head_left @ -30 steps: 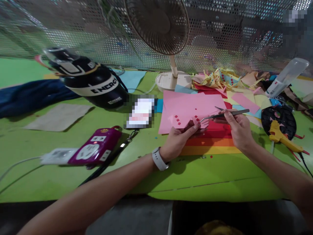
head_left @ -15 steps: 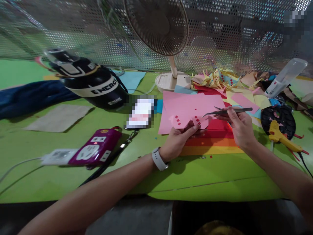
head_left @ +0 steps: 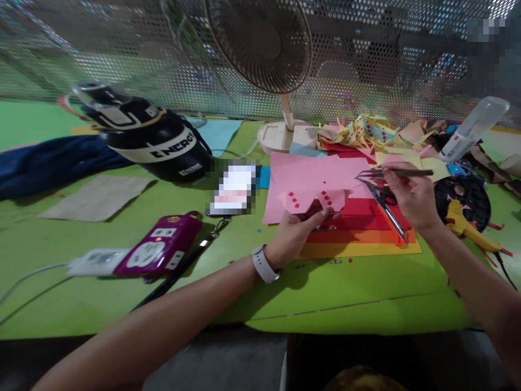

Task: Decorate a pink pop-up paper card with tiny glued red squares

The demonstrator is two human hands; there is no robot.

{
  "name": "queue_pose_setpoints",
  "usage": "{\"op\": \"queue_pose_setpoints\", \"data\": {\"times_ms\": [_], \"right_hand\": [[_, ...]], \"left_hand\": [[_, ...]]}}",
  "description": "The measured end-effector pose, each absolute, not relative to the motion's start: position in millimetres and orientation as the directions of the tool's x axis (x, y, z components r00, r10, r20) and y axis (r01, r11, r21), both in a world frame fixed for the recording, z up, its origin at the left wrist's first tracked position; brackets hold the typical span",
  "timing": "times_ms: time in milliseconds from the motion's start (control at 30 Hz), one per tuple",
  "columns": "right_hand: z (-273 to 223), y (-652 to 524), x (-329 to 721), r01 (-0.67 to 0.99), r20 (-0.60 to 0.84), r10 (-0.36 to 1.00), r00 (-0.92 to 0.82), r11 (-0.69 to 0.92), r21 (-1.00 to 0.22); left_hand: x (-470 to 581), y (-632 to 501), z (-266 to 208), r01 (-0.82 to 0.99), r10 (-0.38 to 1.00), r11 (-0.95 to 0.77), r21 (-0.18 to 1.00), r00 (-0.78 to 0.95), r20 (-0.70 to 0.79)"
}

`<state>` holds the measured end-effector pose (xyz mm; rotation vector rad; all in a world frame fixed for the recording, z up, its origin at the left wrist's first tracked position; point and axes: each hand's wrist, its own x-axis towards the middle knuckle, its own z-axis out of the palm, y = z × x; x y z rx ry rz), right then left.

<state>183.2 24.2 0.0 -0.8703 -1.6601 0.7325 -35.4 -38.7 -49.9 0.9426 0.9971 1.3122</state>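
My left hand (head_left: 299,231) is closed on a small piece of pink paper (head_left: 306,202) with several red diamond shapes on it. My right hand (head_left: 413,195) grips dark tweezers (head_left: 409,172), whose thin tips point left above the pink sheets, apart from the held piece. Beneath both lies a large pink sheet (head_left: 280,171), on a stack with red paper (head_left: 354,222), an orange sheet and a yellow sheet (head_left: 366,250). A box cutter (head_left: 388,214) with an orange edge rests on the stack beside my right hand. Dark scissors handles (head_left: 386,196) show partly behind it.
A yellow glue gun (head_left: 464,220) and a black tray (head_left: 480,203) are at the right. Paper scraps (head_left: 366,130) heap behind the stack, next to a fan (head_left: 287,136). Leftward are a phone (head_left: 234,187), a purple power strip (head_left: 160,244) and a black jug (head_left: 158,144).
My right hand has drawn the tweezers to the right, away from the pink piece. The box cutter now shows more fully. My left hand has stayed nearly still.
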Motion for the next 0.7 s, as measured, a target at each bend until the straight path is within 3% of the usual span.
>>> {"op": "queue_pose_setpoints", "data": {"times_ms": [133, 233, 367, 533, 600, 700], "right_hand": [[-9, 35, 196, 0.455, 0.55, 0.686, -0.476, 0.727, -0.514], [-21, 43, 201, 0.508, 0.451, 0.592, -0.668, 0.805, -0.306], [-31, 47, 203, 0.514, 0.36, 0.52, -0.775, 0.849, -0.119], [-32, 48, 205, 0.531, 0.277, 0.548, -0.79, 0.836, -0.137], [-29, 47, 205, 0.533, 0.292, 0.57, -0.768, 0.822, -0.202], [-18, 39, 200, 0.485, 0.431, 0.614, -0.661, 0.788, -0.379]], "left_hand": [[-36, -39, -50, -0.257, 0.999, 0.043, 0.965, -0.011, -0.048], [-36, -38, -52, -0.24, 0.999, 0.039, 0.97, 0.0, -0.04], [-36, -38, -53, -0.242, 0.999, 0.037, 0.969, 0.011, -0.035], [-34, -41, -47, -0.199, 1.0, 0.007, 0.98, -0.008, -0.008], [-33, -42, -46, -0.186, 1.0, -0.012, 0.982, -0.01, 0.01], [-33, -42, -46, -0.183, 1.0, -0.029, 0.983, -0.009, 0.027]]}}
